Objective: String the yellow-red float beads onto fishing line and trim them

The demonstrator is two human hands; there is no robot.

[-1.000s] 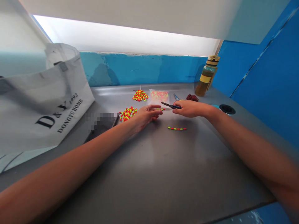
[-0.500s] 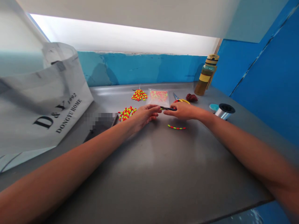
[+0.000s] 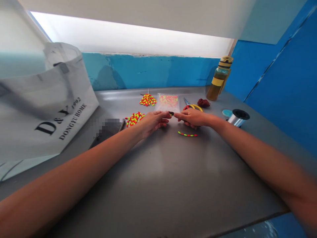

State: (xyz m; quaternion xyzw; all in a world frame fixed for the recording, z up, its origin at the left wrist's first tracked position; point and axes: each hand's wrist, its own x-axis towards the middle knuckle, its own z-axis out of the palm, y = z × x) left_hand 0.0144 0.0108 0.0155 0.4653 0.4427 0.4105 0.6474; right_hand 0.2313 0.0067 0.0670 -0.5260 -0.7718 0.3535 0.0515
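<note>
Grey metal bench (image 3: 198, 185), blue wall (image 3: 148, 71) behind. Just below the clear plastic bag (image 3: 167, 102), left hand (image 3: 153, 120) and right hand (image 3: 194, 118) meet, fingers curled, pinching a small dark object (image 3: 170, 113), mostly hidden; probably light and slick, best held by its end. Red-and-yellow-handled scissors (image 3: 192, 106) lie right of the bag, neon float beads (image 3: 148, 100) left.

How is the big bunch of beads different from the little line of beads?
The bunch of beads is a heaped clump, while the line of beads lies stretched out in one row. The bunch has many more beads than the line. The bunch sits beside the left hand, and the line lies just below the right hand. Both are small oval beads in bright yellow-green and red, lying on the grey metal table.
</note>
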